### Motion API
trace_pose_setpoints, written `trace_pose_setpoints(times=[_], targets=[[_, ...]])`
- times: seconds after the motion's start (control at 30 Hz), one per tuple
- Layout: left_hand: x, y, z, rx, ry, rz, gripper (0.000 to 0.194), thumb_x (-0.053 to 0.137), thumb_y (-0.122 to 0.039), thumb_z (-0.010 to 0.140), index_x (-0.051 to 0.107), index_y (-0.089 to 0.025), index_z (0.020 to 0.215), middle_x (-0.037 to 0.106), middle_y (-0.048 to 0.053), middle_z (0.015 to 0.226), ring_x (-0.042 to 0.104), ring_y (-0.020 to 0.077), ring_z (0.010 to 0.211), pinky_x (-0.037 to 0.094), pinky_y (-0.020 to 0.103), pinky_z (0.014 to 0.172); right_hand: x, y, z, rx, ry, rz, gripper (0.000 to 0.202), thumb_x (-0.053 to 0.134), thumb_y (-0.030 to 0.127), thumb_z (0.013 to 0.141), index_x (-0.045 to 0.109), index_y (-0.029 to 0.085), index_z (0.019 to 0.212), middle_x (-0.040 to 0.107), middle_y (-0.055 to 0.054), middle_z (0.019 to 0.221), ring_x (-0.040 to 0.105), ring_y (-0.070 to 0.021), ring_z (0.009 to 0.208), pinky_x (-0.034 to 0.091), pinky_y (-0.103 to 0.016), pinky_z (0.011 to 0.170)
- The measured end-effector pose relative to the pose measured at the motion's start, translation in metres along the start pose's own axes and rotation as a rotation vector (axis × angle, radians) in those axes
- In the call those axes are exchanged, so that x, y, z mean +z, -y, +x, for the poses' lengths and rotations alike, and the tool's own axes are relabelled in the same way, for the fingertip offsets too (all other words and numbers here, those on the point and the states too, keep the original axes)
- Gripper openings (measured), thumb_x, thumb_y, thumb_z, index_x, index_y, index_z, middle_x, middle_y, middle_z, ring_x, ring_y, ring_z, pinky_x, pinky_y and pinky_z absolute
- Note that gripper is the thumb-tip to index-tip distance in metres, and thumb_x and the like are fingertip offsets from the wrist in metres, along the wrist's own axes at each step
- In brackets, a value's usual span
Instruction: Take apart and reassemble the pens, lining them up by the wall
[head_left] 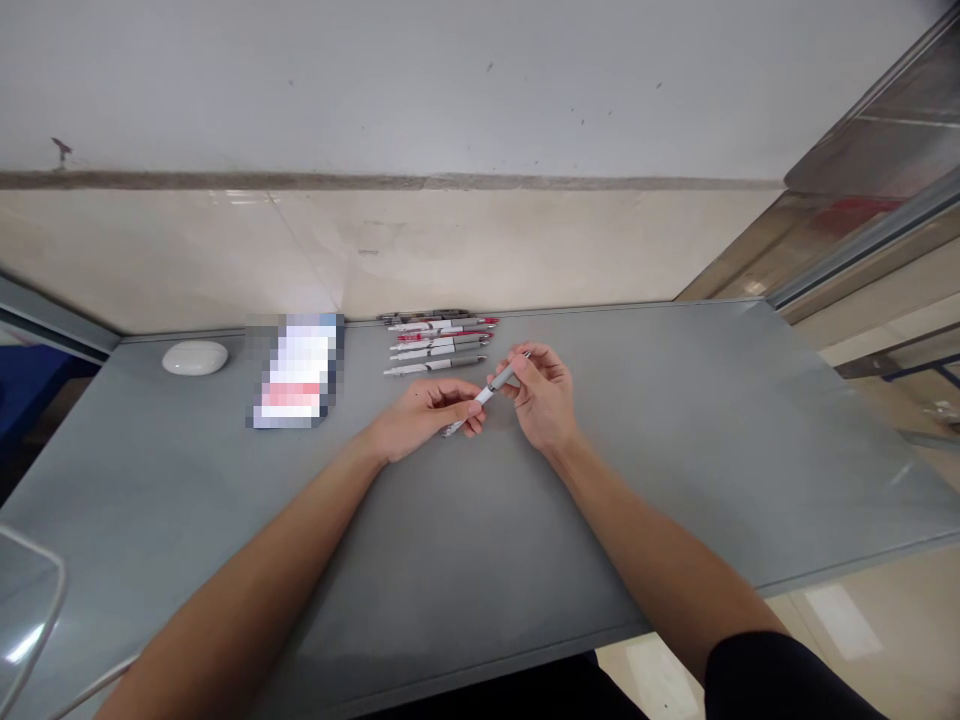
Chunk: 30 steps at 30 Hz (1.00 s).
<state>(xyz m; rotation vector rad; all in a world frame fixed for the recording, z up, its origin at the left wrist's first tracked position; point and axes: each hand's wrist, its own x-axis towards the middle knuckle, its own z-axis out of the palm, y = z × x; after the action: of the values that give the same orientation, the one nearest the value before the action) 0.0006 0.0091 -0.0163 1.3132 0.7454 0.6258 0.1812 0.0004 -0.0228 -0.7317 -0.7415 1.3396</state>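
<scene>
Between my hands is a white and grey pen [486, 394], tilted with its grey end up to the right. My left hand [431, 415] pinches the white barrel near its lower end. The fingers of my right hand [544, 393] are closed around the grey grip part by the tip. Just behind my hands, several pens [439, 347] lie side by side in a row, some with red parts and some with grey or dark ones. The closest of them is a white and grey pen [436, 366].
The grey table [675, 430] meets a tiled wall [487, 245] at its back edge. To the left lie a blurred-out phone-like object [296, 370] and a white rounded case [195, 357]. A white cable [56, 590] hangs at the lower left.
</scene>
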Motion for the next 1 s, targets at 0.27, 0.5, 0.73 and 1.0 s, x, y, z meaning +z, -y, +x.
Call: trace_pose_setpoints(times=[0.27,0.5,0.73,1.0], targets=[[-0.0029,0.0003,-0.0007,0.016,0.068,-0.023,0.023,0.064,-0.035,0.089,0.068,-0.014,0.095,0.067,0.005,0.086,0.064,0.013,0.074,0.051,0.026,0.069,-0.0016,0.0023,-0.0003,0.021,0.04,-0.003,0.014,0.077,0.033,0.073,0.07,0.026,0.082,0.067,0.003,0.084,0.066,-0.0117,0.077,0.059,-0.029,0.069],[-0.0011,0.0005,0.0007,-0.009,-0.014,0.042,0.024,0.071,-0.034,0.083,0.071,-0.015,0.099,0.069,0.004,0.082,0.065,0.0124,0.073,0.051,0.025,0.07,-0.0023,0.0004,0.0019,0.035,-0.041,-0.007,0.02,0.082,0.031,0.068,0.064,0.024,0.074,0.065,0.006,0.073,0.064,-0.011,0.07,0.058,-0.028,0.063],[-0.0005,-0.0014,-0.0005,-0.015,0.002,-0.031,0.026,0.069,-0.035,0.085,0.07,-0.014,0.099,0.07,0.006,0.085,0.066,0.0147,0.076,0.053,0.029,0.074,-0.0034,0.0031,0.001,0.046,-0.006,0.014,0.016,0.079,0.033,0.07,0.068,0.025,0.079,0.066,0.004,0.083,0.064,-0.011,0.074,0.058,-0.028,0.067],[-0.0063,-0.0057,-0.0055,-0.047,0.178,0.056,0.031,0.056,-0.042,0.093,0.07,-0.015,0.1,0.07,0.008,0.092,0.065,0.0158,0.08,0.051,0.029,0.076,-0.0046,0.0039,-0.0021,0.044,0.1,0.043,0.011,0.078,0.028,0.072,0.069,0.026,0.077,0.067,0.005,0.08,0.065,-0.0105,0.071,0.059,-0.028,0.068]])
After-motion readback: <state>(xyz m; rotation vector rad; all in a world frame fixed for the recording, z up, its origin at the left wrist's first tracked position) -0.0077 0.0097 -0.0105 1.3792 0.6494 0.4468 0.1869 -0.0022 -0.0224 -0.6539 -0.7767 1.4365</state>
